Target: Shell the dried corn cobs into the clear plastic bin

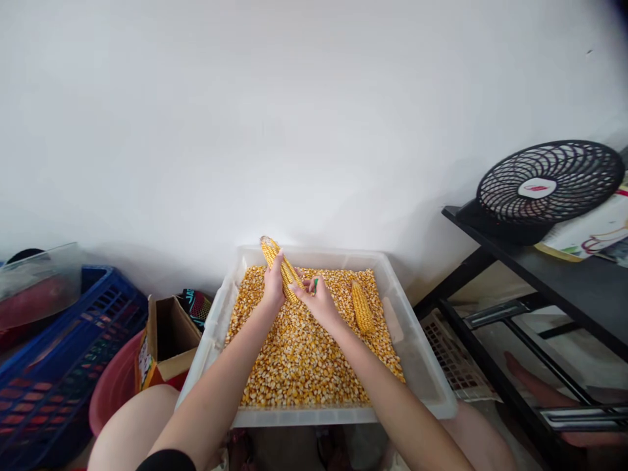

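A yellow ear of corn (283, 269) with tight rows of kernels is held at a slant above a plastic tub (223, 327). My left hand (275, 281) is closed around its middle, the tip pointing up and to the left. My right hand (316, 301) is closed at the lower part of the ear, its thumb against the kernels. A small green thing (316, 282) shows between the right fingers; most of it is hidden. Loose corn kernels (304, 366) fill the tub. Another ear of corn (362, 309) lies on them to the right.
A black fan (549, 183) sits on a dark table (589, 288) at the right, with a light crate (456, 356) below. To the left are a cardboard box (174, 330), a red basin (115, 379) and a blue crate (63, 366). A white wall (314, 131) stands behind.
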The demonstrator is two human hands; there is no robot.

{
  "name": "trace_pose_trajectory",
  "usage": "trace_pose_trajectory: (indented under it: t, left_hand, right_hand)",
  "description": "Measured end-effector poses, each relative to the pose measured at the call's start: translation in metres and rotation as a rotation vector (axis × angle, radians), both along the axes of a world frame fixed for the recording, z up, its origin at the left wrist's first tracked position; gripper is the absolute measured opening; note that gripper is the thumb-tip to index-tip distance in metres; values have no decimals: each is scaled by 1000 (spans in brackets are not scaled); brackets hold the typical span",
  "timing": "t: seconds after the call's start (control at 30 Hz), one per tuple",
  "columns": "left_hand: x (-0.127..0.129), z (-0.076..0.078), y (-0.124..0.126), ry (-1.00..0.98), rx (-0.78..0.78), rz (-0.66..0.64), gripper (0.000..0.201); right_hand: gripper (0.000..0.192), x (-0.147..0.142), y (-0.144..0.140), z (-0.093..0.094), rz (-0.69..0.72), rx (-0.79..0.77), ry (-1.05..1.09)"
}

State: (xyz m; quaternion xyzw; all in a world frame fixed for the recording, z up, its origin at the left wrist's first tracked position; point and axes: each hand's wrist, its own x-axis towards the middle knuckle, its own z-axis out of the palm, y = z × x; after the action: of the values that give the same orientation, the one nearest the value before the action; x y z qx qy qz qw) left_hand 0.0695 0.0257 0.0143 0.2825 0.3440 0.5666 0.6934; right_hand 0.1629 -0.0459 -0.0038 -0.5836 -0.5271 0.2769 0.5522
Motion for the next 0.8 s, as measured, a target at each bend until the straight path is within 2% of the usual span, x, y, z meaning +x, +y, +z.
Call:
trace_pose_trajectory:
  t: [0.07,0.17,0.33,0.43,0.53,0.73,0.8]
  left_hand:
    - [5,1,-5,-9,18,-52,38]
    - [10,1,-11,5,38,-60,37]
    - [10,2,-11,-25,9,-83,37]
    - [7,5,-10,-29,-7,-97,38]
    - [7,7,-10,-2,3,-86,39]
    - [10,4,-10,20,27,-61,37]
    - [11,2,-10,13,23,-66,37]
  right_hand:
    - [35,0,4,-7,48,-50,16]
    - [32,1,7,-13,121,-37,78]
    - [33,4,7,-12,187,-47,130]
    - [29,4,7,-8,230,-95,247]
    - [30,3,6,-7,222,-130,289]
    - [38,2,5,-8,191,-99,217]
    - [40,2,5,-8,203,-144,245]
